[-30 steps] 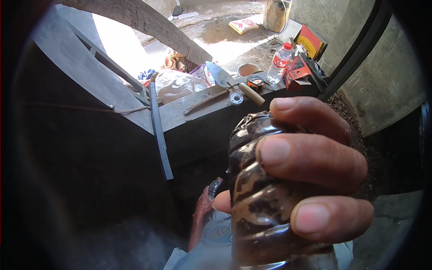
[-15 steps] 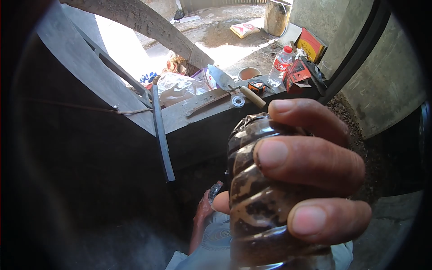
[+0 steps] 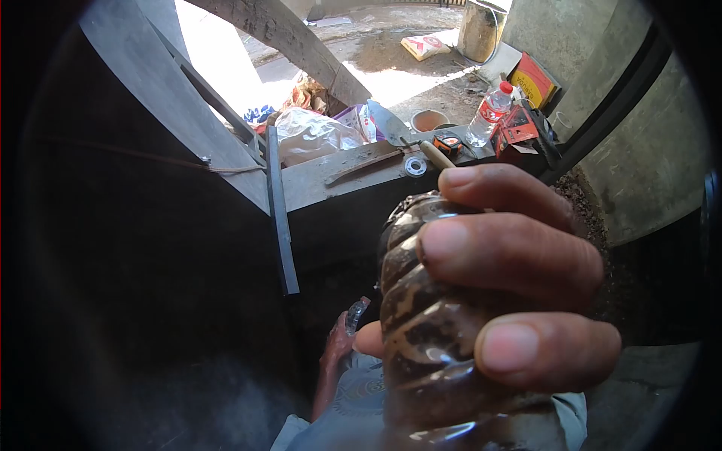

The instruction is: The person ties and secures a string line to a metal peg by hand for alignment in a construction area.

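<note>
Close to the camera, my right hand point(image 3: 519, 263) is wrapped round a ribbed, see-through plastic bottle point(image 3: 421, 323). Brown and dark patches show through its wall, and its lower end runs out of view at the bottom. The right thumb shows at the bottle's left side. Lower down, my left hand point(image 3: 338, 342) is closed on a small clear plastic piece point(image 3: 356, 314) with a reddish tip; its kind is too small to make out. My left forearm lies beside my printed shirt, partly hidden behind the bottle.
A ledge point(image 3: 308, 192) holds a trowel point(image 3: 387, 124), a tape measure point(image 3: 448, 143), a white tape roll point(image 3: 414, 166), a red-capped water bottle point(image 3: 489, 114) and a plastic bag point(image 3: 312, 135). A dark metal bar point(image 3: 281, 218) stands before it. A bucket point(image 3: 481, 30) is farther back.
The view has turned slightly, so the ledge and its things sit farther right. My right hand still grips the ribbed bottle, a little higher in view. My left hand keeps the plastic piece.
</note>
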Motion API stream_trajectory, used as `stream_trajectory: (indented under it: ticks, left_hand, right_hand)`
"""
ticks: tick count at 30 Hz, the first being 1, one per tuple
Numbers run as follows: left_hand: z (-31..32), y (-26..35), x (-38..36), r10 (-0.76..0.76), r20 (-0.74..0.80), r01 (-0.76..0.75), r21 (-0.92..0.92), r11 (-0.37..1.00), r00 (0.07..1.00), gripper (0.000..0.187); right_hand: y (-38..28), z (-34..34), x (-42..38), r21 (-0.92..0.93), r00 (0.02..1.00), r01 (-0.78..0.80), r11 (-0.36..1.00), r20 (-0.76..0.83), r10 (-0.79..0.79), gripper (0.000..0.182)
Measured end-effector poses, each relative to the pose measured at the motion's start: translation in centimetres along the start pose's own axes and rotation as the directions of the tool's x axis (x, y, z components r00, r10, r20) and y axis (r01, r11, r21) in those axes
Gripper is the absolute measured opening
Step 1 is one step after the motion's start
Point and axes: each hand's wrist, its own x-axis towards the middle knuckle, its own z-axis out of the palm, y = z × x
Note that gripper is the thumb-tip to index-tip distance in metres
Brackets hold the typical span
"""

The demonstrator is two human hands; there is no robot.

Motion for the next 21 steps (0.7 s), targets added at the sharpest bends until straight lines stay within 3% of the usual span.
stream_trajectory:
  ticks: [2, 8, 11, 14, 16, 21]
  left_hand:
    - [0.3, -0.4, -0.3, -0.013, -0.015, 0.013, -0.019, 1.0, 1.0, 0.086]
    - [0.0, -1.1, -1.8, -0.076, -0.007, 0.074, -0.143, 0.987, 0.997, 0.086]
    - [1.6, -3.3, -2.3, -0.107, -0.05, 0.096, -0.181, 0.979, 0.993, 0.086]
    - [1.8, -3.4, -3.6, -0.203, -0.022, 0.194, -0.201, 0.96, 0.979, 0.085]
    - [2.6, -4.3, -4.6, -0.212, -0.06, 0.191, -0.253, 0.948, 0.975, 0.085]
    - [2.2, -3.6, -5.6, -0.229, -0.09, 0.181, -0.365, 0.913, 0.969, 0.085]
  right_hand:
    - [2.0, 0.6, 0.6, 0.138, 0.998, 0.058, 0.989, -0.004, -0.058, 0.038]
    - [6.9, 2.9, -2.0, 0.348, 0.922, -0.14, 0.927, 0.388, -0.006, 0.067]
    - [8.8, 4.3, -2.2, 0.102, 0.823, -0.26, 0.96, 0.544, 0.165, 0.08]
    - [15.0, 9.2, -5.5, 0.125, 0.714, -0.556, 0.822, 0.577, 0.396, 0.072]
    - [20.8, 14.0, -8.6, -0.023, 0.67, -0.604, 0.797, 0.527, 0.523, 0.07]
    - [27.7, 19.9, -13.6, -0.093, 0.666, -0.613, 0.784, 0.474, 0.576, 0.071]
